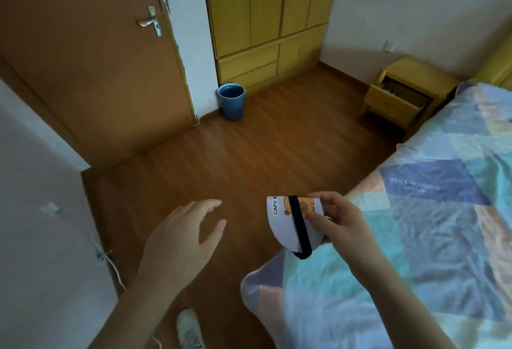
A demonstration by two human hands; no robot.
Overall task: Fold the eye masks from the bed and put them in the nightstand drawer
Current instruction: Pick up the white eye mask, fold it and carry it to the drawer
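My right hand (342, 221) grips a folded white eye mask (285, 224) with a black strap and an orange cartoon print, held over the bed's near corner. To its left my left hand (185, 235) hovers above the floor, empty, fingers spread. The bed (432, 210) with a patchwork blue and peach cover fills the right side. Beside the bed's far end stands a yellow nightstand (401, 91), and its drawer (388, 102) is pulled open.
A brown wooden floor (249, 149) stretches between me and the nightstand. A blue bin (231, 101) stands by the yellow wardrobe (271, 22). A brown door (91, 58) is at the left. My white shoe (189, 330) shows at the bottom.
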